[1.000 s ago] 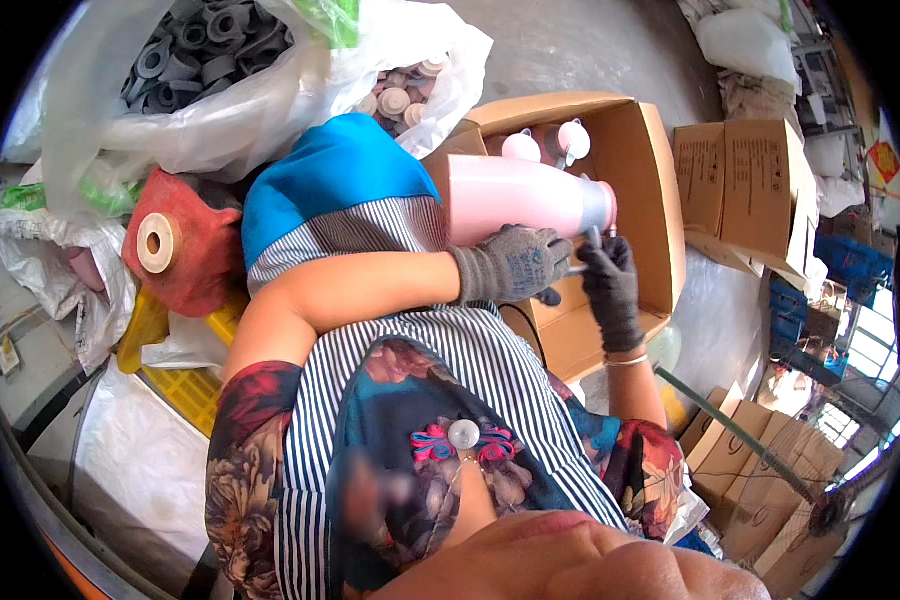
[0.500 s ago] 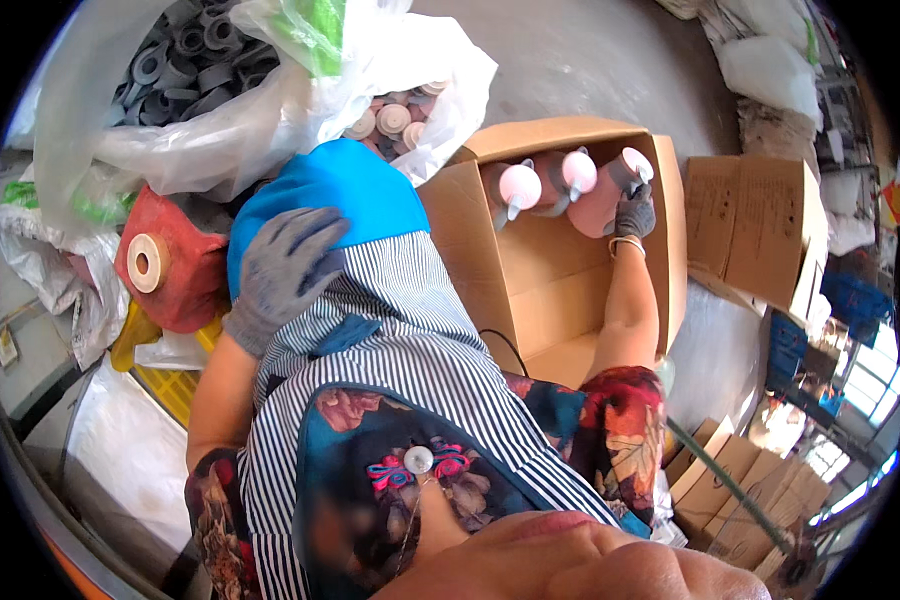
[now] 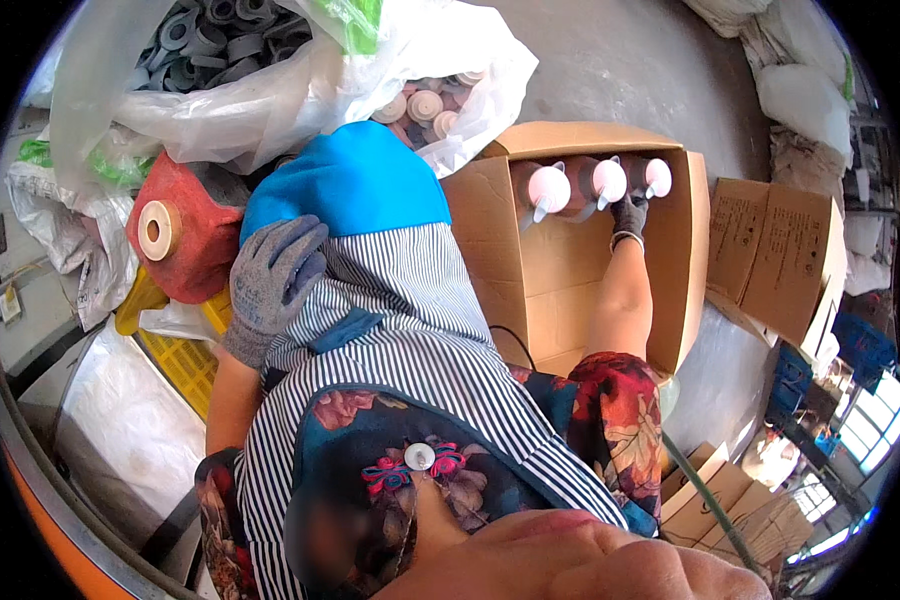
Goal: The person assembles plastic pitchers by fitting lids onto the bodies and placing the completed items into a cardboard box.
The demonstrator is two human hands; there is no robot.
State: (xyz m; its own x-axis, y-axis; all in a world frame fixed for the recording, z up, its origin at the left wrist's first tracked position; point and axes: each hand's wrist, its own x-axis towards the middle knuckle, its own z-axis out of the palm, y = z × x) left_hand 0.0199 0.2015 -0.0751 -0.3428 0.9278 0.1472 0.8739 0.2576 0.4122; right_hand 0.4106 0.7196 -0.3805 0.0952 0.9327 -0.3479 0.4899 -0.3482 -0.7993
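Three pink bottles with grey collars and narrow pale spouts stand in a row along the far side of an open cardboard box: a left one, a middle one and a right one. My right hand, in a dark grey glove, reaches into the box and grips the right bottle near its collar; its fingers are partly hidden. My left hand, in a grey glove, rests at the striped apron over my lap, fingers loosely bent and apart, holding nothing.
Plastic bags hold dark grey rings and pale pink round caps ahead. A red cloth-covered piece with a cream ring stands left, above a yellow crate. Another cardboard box sits to the right.
My right hand has set the right bottle upright beside the other two, where it was tilted before. The left hand has shifted slightly, and the view has turned a little.
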